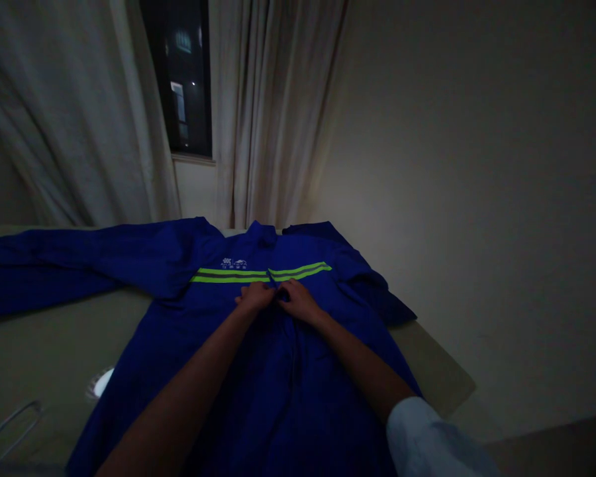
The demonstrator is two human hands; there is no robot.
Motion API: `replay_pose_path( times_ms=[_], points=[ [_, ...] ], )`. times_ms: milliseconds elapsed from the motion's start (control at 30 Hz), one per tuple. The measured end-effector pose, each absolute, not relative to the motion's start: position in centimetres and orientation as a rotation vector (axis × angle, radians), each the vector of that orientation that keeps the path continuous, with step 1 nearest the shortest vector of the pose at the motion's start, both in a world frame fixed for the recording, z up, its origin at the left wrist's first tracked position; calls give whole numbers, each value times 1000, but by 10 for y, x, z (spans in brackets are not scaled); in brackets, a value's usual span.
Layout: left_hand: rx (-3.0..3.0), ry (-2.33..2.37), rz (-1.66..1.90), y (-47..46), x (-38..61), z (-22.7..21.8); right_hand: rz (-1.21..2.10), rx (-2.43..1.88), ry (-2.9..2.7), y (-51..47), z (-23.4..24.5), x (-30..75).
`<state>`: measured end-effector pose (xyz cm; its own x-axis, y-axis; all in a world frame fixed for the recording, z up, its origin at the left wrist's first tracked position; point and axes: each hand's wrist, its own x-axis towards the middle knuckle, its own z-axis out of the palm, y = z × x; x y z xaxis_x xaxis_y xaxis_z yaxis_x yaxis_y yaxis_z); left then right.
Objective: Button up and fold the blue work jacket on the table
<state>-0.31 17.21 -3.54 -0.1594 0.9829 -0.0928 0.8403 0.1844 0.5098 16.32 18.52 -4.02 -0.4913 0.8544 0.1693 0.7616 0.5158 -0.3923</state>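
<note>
The left hand (254,296) and the right hand (298,301) are closed in toward each other, and they touch the front opening of a blue work jacket (288,371). I cannot tell if the fingers really pinch the cloth. Just between the hands, a small blue flap stands up (273,280). The jacket lies flat on a beige table (54,344), with its collar (261,233) at the far side. Two neon green stripes (228,275) cross the chest just above the hands. One sleeve (54,258) spreads out to the left until the picture edge, and the other sleeve (372,285) is folded near the right table edge. Wide table surface lies left of the jacket, with a thin wire loop (12,427) and a shiny round object (100,383). Only a narrow strip of table shows on the right.
</note>
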Motion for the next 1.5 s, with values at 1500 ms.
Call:
replay_pose_path(
  times_ms=[1500],
  points=[
    [1843,1818,1037,150,10,-53,276,-1200,-2149,177,-63,165]
  ],
)
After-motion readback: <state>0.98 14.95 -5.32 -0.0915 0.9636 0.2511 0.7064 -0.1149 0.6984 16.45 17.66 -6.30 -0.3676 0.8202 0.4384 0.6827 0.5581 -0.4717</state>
